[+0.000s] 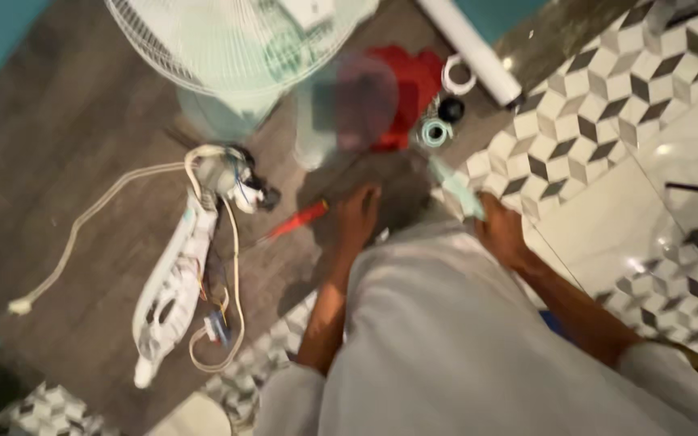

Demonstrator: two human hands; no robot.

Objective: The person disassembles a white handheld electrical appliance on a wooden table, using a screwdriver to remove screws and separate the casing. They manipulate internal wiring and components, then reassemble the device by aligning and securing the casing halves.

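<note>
My left hand (355, 216) sits at the centre of the frame, fingers curled around a red-handled screwdriver (299, 220) that points left over the dark wood floor. My right hand (501, 230), right of centre, is clenched on a pale green fan blade (456, 187). At upper left stands the white fan grille (203, 40); lower left lies the opened white fan housing (173, 282) with its cord (90, 211).
</note>
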